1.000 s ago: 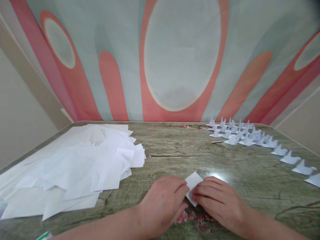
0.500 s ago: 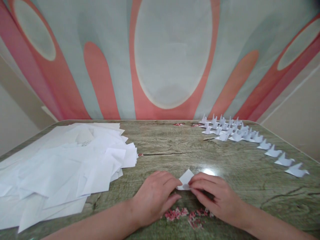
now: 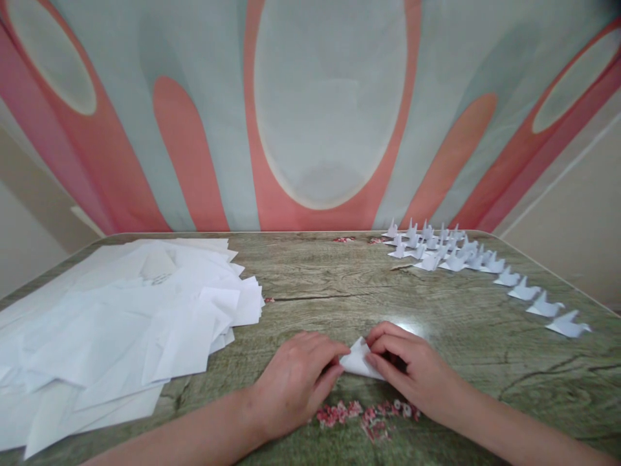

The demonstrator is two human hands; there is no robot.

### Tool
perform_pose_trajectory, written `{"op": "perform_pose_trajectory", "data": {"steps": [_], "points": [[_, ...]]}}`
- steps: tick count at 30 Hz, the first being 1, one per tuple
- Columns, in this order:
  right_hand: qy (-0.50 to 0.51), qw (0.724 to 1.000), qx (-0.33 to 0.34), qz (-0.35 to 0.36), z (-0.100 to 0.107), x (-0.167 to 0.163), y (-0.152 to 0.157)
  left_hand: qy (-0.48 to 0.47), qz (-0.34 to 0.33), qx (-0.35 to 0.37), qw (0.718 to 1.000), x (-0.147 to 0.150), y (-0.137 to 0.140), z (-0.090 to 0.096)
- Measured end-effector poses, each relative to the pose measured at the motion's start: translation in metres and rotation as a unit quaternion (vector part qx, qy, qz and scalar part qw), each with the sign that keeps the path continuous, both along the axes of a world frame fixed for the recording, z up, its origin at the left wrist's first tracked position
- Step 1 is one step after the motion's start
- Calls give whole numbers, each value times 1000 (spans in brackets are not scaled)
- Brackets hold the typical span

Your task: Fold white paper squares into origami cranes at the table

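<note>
A small folded piece of white paper (image 3: 359, 360) lies at the front middle of the table, between my two hands. My left hand (image 3: 301, 375) pinches its left corner between thumb and fingertips. On the other side my right hand (image 3: 406, 364) has thumb and fingers closed on the paper's right edge and upper flap. Its right corner is partly hidden behind those fingers. At the right, several folded white paper birds (image 3: 524, 289) stand in rows that run toward the back of the table.
A wide, messy pile of white paper sheets (image 3: 111, 323) covers the table's left side. The wood-grain table (image 3: 301, 272) has printed pink flowers (image 3: 339, 414) near its front. Behind it hangs a pink and grey patterned backdrop (image 3: 204, 129).
The folded paper has turned slightly, and its top point now sits lower. My right hand has shifted its hold up onto the flap. The whole view has moved a little.
</note>
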State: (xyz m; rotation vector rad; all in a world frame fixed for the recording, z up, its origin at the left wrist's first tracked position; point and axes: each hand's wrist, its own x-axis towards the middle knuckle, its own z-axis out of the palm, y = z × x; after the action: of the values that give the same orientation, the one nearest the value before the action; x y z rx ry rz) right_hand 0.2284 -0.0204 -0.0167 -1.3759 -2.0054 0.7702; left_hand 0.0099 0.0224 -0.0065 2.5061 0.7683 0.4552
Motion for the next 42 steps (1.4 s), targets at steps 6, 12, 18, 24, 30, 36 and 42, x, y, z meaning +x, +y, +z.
{"op": "perform_pose_trajectory", "data": {"steps": [6,12,18,24,30,36,42], "points": [[-10,1000,-7,-8,-2,1,3,21,-68,117,991,2,-10,7],[-11,1000,8,-2,-3,4,7,110,-122,127,978,10,-26,13],[-19,1000,-7,-20,-1,4,8,147,-124,86,978,11,-25,13],[-7,998,-22,-65,-4,3,8,145,-118,66,980,10,-25,13],[-24,999,14,-42,2,13,5,137,-128,57,981,9,-23,9],[-179,982,51,-34,13,9,-16,137,-126,48,981,8,-22,10],[-253,958,131,-34,-1,2,-30,126,-123,55,983,7,-23,11]]}}
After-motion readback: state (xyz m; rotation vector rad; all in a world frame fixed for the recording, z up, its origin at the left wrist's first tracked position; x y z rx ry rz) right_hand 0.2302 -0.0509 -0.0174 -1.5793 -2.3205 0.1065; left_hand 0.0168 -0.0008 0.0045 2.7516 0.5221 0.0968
